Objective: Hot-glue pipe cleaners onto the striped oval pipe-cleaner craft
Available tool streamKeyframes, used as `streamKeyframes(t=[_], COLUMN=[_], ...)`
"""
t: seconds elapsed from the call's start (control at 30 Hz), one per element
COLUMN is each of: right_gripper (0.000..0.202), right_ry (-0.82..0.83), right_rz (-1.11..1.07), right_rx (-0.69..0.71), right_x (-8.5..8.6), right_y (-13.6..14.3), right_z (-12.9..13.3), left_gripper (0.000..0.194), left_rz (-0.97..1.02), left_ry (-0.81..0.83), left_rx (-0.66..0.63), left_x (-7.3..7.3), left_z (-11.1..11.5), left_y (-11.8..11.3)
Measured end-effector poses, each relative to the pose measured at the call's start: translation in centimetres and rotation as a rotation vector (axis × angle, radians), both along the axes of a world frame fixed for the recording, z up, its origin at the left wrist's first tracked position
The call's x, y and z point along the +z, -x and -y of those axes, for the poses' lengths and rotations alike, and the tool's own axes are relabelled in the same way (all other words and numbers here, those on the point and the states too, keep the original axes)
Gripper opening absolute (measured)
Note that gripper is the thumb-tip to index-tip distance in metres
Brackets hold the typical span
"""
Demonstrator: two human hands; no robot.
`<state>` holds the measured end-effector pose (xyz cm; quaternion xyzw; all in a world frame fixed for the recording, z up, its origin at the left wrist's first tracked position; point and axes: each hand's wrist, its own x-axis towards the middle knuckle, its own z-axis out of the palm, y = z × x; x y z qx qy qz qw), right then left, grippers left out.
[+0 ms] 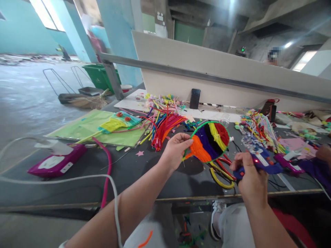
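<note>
My left hand [178, 150] pinches the left edge of a round pipe-cleaner piece [207, 141]. Green wire rims it, and its bands run orange, purple, black, yellow and red. In my right hand [252, 179] is a blue hot glue gun [265, 162] with a small red light glowing on its side. The gun is apart from the striped piece, to its right. Beneath and between the two lie bent yellow pipe cleaners [219, 177]. A bundle of red and orange pipe cleaners [165, 129] rests on the dark table behind my left hand.
A magenta power strip [58, 160] with a white plug and cable [85, 179] lies at left, near a green sheet [77, 125] bearing a yellow and turquoise pipe-cleaner piece [119, 122]. A phone [194, 99] leans on the white partition [176, 82]. More pipe cleaners [261, 129] lie at right.
</note>
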<state>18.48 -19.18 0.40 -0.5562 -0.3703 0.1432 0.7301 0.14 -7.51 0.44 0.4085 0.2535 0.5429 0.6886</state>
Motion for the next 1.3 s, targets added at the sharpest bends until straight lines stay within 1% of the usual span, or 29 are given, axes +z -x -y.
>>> streamKeyframes(t=[0.07, 0.13, 0.23, 0.33, 0.43, 0.53, 0.6, 0.67, 0.73, 0.8, 0.87, 0.97, 1.07, 1.17, 1.3], right_gripper=[0.028, 0.024, 0.020, 0.018, 0.020, 0.025, 0.028, 0.028, 0.026, 0.024, 0.024, 0.027, 0.031, 0.037, 0.033], right_ry=[-0.076, -0.128, -0.174, -0.188, -0.112, 0.011, 0.074, 0.098, 0.113, 0.148, 0.206, 0.306, 0.400, 0.426, 0.503], right_rz=[-0.112, -0.187, -0.218, -0.222, -0.168, -0.002, 0.108, 0.192, 0.261, 0.327, 0.370, 0.423, 0.502, 0.467, 0.462], right_rx=[-0.016, -0.018, -0.021, 0.016, 0.033, -0.009, -0.012, 0.037, 0.132, 0.219, 0.270, 0.290, 0.284, 0.265, 0.354], right_x=[0.1, 0.3, 0.7, 0.8, 0.5, 0.3, 0.2, 0.3, 0.6, 0.8, 0.9, 0.7, 0.2, -0.6, -1.0], right_y=[-0.6, -1.0, -1.1, -1.1, -1.1, -0.9, -0.7, -0.2, 0.4, 1.1, 1.8, 2.6, 2.9, 2.6, 1.8], right_z=[-0.5, -0.8, -0.9, -0.8, -0.5, -0.1, 0.1, 0.4, 0.7, 1.0, 1.2, 1.4, 1.3, 1.2, 1.3], left_gripper=[0.028, 0.028, 0.028, 0.025, 0.023, 0.019, 0.016, 0.012, 0.009, 0.008, 0.009, 0.010, 0.012, 0.013, 0.014], left_rz=[0.056, 0.056, -0.003, -0.087, -0.213, -0.360, -0.453, -0.560, -0.694, -0.825, -0.917, -0.981, -0.995, -1.007, -1.041], left_ry=[0.012, 0.008, -0.034, -0.108, -0.200, -0.342, -0.444, -0.540, -0.645, -0.743, -0.810, -0.870, -0.933, -0.985, -1.025], left_rx=[-0.011, -0.019, -0.002, 0.026, 0.055, 0.097, 0.122, 0.161, 0.221, 0.286, 0.347, 0.405, 0.432, 0.445, 0.475], left_x=[0.2, 0.3, 0.1, -0.1, 0.0, 0.1, 0.3, 0.4, 0.7, 0.8, 0.7, -0.1, -1.1, -1.7, -2.0], left_z=[-0.2, -0.3, -0.3, -0.2, -0.1, -0.1, 0.0, 0.2, 0.7, 1.5, 2.5, 4.0, 5.1, 6.1, 7.2], left_y=[0.1, 0.1, 0.1, 0.2, 0.4, 0.7, 0.9, 1.4, 2.1, 3.0, 3.9, 4.9, 5.1, 4.8, 4.6])
